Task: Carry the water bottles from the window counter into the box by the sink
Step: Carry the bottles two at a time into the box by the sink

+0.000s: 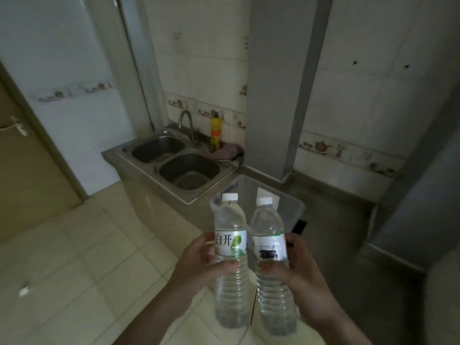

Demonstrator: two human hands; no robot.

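Note:
I hold two clear water bottles with white caps upright in front of me, side by side. My left hand (201, 262) grips the left bottle (231, 220) around its white label with a green leaf. My right hand (296, 270) grips the right bottle (267, 222) at its label with dark print. Just beyond the bottles stands a clear plastic box (293, 202) on the counter to the right of the double steel sink (174, 160). The bottles hide part of the box's near side.
A curved tap (186, 123), a yellow dish-soap bottle (216, 133) and a pink cloth (227, 151) sit behind the sink. A grey pillar (281, 83) rises behind the box. A wooden door (27, 168) is at the left; pale floor tiles lie below.

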